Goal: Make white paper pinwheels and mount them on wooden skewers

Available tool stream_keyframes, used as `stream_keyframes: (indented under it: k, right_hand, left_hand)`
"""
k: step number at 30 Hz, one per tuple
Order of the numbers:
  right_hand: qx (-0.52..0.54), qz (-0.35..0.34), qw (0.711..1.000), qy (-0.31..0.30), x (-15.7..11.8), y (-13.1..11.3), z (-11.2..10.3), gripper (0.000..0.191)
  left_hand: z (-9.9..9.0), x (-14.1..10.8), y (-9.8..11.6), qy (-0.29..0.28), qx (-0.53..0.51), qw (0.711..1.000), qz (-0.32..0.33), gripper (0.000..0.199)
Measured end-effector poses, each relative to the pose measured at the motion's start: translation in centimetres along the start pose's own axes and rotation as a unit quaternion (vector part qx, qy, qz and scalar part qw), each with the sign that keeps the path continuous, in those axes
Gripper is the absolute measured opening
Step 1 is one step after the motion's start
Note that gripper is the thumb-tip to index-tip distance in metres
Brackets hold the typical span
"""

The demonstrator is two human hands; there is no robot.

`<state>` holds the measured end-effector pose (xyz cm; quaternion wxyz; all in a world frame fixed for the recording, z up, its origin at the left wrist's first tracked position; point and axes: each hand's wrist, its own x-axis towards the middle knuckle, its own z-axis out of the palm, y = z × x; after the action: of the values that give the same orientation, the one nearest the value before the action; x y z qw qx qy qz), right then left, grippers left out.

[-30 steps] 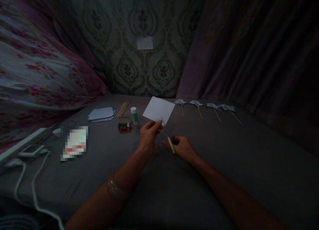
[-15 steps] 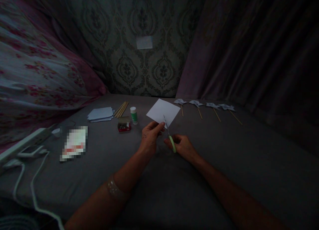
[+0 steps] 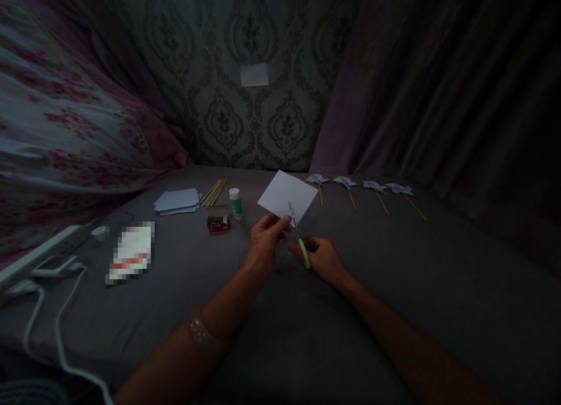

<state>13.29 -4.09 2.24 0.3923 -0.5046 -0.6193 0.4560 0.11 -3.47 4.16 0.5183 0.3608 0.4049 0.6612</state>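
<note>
A square sheet of white paper (image 3: 284,194) is held up cornerwise above the table. My left hand (image 3: 265,239) pinches its lower corner between thumb and fingers. In my right hand (image 3: 322,256) is a pair of scissors (image 3: 303,253) with light green handles. The blades point up and lie over the paper's lower part, close to my left thumb. Whether the blades are fully closed is hard to see in the dim light.
Behind the paper to the right lie several paper pinwheels (image 3: 374,187) on sticks. Left of my hands are a glue stick (image 3: 235,204), a small red box of pins (image 3: 218,223), wooden sticks (image 3: 214,193) and stacked paper (image 3: 177,201). A power strip (image 3: 48,256) with cables sits far left.
The paper's far corner has risen slightly. Both hands and the scissors stay almost where they were.
</note>
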Motion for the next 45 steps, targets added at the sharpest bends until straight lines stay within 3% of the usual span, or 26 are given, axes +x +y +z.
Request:
stream_keyframes:
  k: [21, 45]
  right_hand:
    - [0.008, 0.006, 1.000, 0.006, 0.00, 0.11, 0.05, 0.044]
    - [-0.003, 0.007, 1.000, 0.008, -0.07, -0.22, 0.01, 0.041]
  left_hand:
    - [-0.19, 0.43, 0.24, 0.019, -0.076, 0.997, 0.001, 0.022]
    - [-0.27, 0.86, 0.96, 0.009, -0.195, 0.975, -0.106, 0.022]
